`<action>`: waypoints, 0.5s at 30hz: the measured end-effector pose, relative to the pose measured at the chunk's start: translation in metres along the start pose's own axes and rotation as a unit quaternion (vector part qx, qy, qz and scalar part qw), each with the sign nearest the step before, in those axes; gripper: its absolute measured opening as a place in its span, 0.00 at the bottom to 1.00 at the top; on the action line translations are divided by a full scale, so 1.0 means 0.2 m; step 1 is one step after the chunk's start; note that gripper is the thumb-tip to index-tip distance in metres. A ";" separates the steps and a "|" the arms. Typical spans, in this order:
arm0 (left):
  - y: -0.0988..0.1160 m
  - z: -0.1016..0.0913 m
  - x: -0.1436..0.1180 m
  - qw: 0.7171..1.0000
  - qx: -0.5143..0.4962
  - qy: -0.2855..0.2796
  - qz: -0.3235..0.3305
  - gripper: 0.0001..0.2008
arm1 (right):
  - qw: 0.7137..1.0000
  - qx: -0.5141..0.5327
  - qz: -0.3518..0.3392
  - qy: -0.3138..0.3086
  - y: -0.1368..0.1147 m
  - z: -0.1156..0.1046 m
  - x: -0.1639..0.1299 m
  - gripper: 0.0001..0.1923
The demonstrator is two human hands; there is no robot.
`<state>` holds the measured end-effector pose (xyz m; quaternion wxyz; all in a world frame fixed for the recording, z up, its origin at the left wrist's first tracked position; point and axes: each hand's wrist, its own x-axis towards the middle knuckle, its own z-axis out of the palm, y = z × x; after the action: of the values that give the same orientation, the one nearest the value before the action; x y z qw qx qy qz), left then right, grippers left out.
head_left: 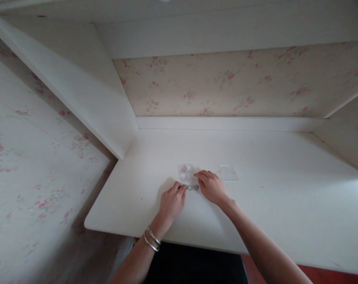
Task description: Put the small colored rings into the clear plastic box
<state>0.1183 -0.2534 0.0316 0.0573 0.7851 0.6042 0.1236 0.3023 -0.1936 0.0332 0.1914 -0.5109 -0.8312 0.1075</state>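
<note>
Both hands rest on the white desk (255, 165), nearer its front edge than its back. The left hand (171, 202) and right hand (211, 186) pinch the two ends of a small bead string (193, 187) lying between them. A clear bag (186, 172) lies just behind it, another clear bag (227, 172) right of the right hand.

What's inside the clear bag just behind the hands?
The clear bag lies flat on the white desk; something small and pink shows through it, too blurred to identify. The right hand covers its near corner.
</note>
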 end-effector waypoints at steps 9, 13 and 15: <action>0.00 0.00 -0.01 0.997 -0.075 0.007 -0.025 0.10 | 0.987 0.115 0.026 0.111 0.01 0.05 -0.16 0.13; -0.01 0.00 -0.01 0.993 -0.106 0.005 -0.041 0.09 | 0.977 0.160 0.065 0.129 0.04 0.09 -0.24 0.12; -0.01 -0.01 0.00 0.992 -0.116 0.003 -0.048 0.09 | 0.972 0.176 0.086 0.128 0.05 0.10 -0.27 0.12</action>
<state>0.1163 -0.2538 0.0324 0.1520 0.7430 0.6228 0.1921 0.3236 -0.2360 0.0005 0.3732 -0.5481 -0.7208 0.2018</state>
